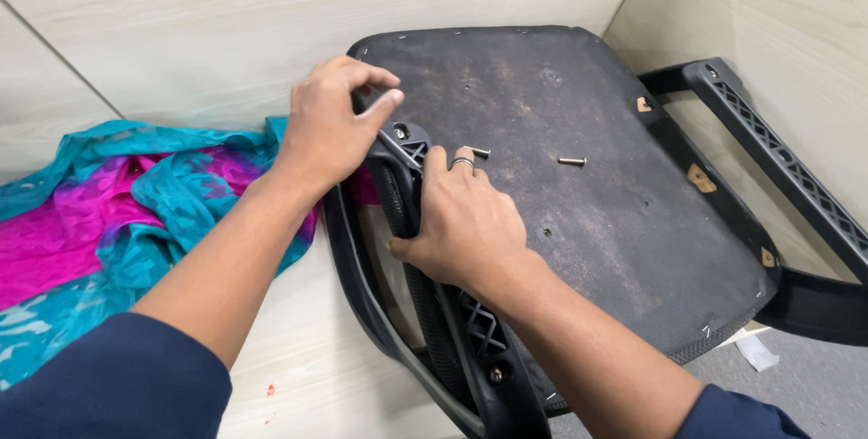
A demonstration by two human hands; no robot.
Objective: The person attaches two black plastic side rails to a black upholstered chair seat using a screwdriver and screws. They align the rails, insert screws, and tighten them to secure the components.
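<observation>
A black, dusty upturned chair seat (579, 195) lies on the pale floor (181, 50), its armrest bracket (425, 249) running toward the viewer. The left hand (330, 122) pinches the bracket's top end; the right hand (461, 222) grips its middle. Two screws (571, 161) lie on the seat.

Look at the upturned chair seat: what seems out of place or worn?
Two loose screws lie on the seat's underside, out of their holes. The underside looks dusty and scuffed, and small paper scraps lie beside it.

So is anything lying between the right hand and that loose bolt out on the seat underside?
Nothing visible does. The loose bolt lies apart on the bare seat underside, with open surface between it and the right hand, which grips the armrest bracket.
</observation>
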